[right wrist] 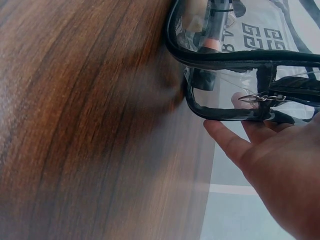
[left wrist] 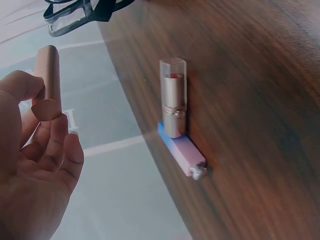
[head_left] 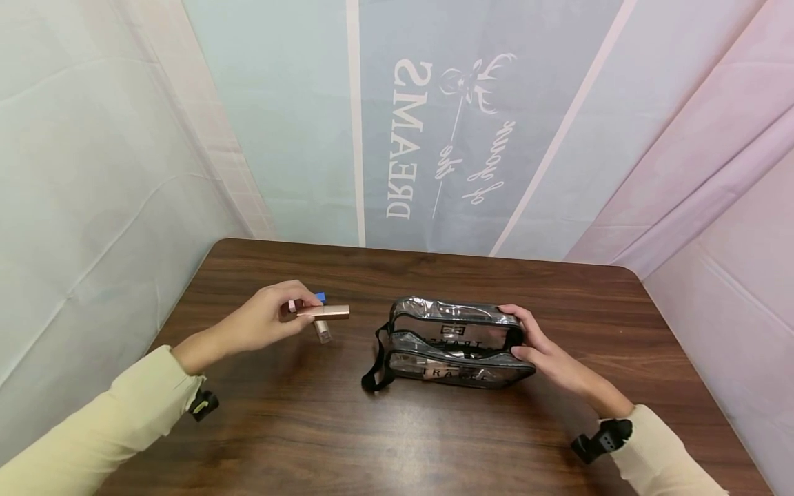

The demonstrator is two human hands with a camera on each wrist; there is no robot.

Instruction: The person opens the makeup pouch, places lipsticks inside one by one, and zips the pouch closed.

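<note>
In the head view my left hand (head_left: 260, 318) pinches a rose-gold lipstick tube (head_left: 331, 313) between thumb and fingers, held above the table. Below it lie a second lipstick with a clear cap (left wrist: 174, 97) and a small pink-and-blue stick (left wrist: 184, 152) with a silvery end; the lipstick's base rests across the stick. My right hand (head_left: 552, 357) grips the right end of a clear travel bag (head_left: 515, 376) with black trim, thumb in front and fingers behind. The bag's top is unzipped. Inside it a dark-ended tube (right wrist: 212, 45) shows through the plastic.
The brown wooden table (head_left: 372, 441) has a printed cloth backdrop (head_left: 298, 138) behind its far edge and pale curtains at both sides. A black strap loop (head_left: 372, 381) hangs off the bag's left end onto the table.
</note>
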